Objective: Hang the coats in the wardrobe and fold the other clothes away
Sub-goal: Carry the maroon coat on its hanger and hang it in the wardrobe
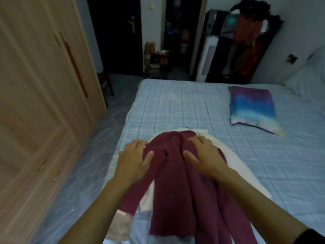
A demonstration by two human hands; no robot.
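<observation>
A dark red garment [175,187] lies bunched on the near corner of the bed [184,106], on top of a white garment [233,166]. My left hand [133,161] grips its left edge, fingers curled under the cloth and thumb on top. Spread fingers of my right hand [202,155] press down on the upper right part of the red garment. The light wooden wardrobe [44,94] stands to the left with its doors closed.
A blue and purple pillow [253,110] lies on the bed's right side. A dark rack of hanging clothes [246,43] stands at the back right, beside an open doorway. A narrow strip of floor [98,155] runs between wardrobe and bed.
</observation>
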